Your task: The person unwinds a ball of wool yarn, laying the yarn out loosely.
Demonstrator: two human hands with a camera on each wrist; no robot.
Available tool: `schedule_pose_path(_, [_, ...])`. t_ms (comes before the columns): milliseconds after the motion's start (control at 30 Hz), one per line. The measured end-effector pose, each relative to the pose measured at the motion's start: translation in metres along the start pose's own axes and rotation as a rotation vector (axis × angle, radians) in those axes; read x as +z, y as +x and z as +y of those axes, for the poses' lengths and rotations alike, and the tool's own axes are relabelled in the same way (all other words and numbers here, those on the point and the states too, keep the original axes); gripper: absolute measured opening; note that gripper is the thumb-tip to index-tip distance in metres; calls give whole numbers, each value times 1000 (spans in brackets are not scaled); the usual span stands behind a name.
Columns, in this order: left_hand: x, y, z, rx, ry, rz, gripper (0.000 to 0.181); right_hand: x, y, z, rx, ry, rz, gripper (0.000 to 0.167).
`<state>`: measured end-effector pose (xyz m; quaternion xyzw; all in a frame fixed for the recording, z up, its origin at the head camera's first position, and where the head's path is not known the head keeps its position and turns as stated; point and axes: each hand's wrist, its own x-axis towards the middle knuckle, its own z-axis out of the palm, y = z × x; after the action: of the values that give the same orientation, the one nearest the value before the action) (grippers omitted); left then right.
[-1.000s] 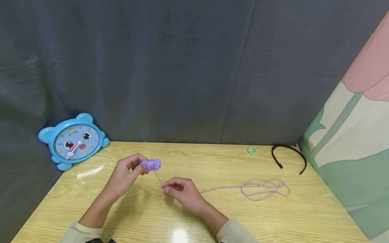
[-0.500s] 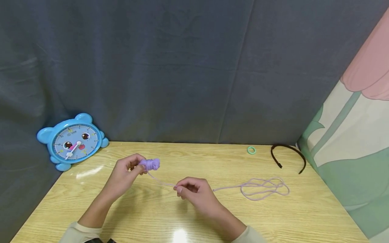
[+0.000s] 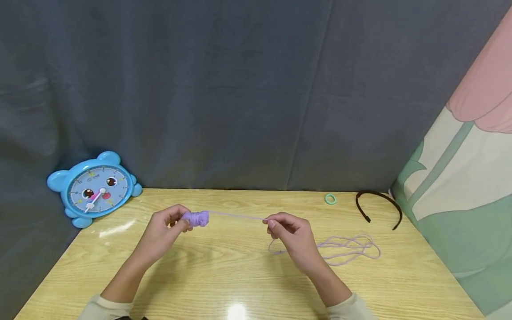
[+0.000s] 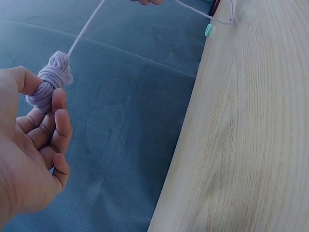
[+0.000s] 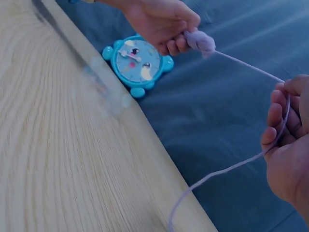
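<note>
We are finding the left hand point(image 3: 160, 229) pinching the wound purple yarn bundle point(image 3: 197, 218) above the table point(image 3: 216, 280), and the right hand point(image 3: 296, 238) pinching the strand point(image 3: 236, 215), which is running nearly straight between them. Loose loops point(image 3: 352, 246) are lying on the tabletop, right of the right hand. We are judging that light, even tension is serving best: the left grip securing the wraps without crushing, the slack feeding without snagging.
</note>
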<state>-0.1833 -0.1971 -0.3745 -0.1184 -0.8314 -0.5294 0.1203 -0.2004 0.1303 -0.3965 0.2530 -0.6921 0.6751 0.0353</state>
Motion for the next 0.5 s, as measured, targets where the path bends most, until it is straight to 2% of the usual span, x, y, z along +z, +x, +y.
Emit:
schedule_pose_path(200, [0,-1,-1,12,19,9,8,-11,-2,2,64,-32,102,17])
schedule_pose_path(500, [0,-1,-1,8,37,18,8,-25,-12,7,102,-64,144,19])
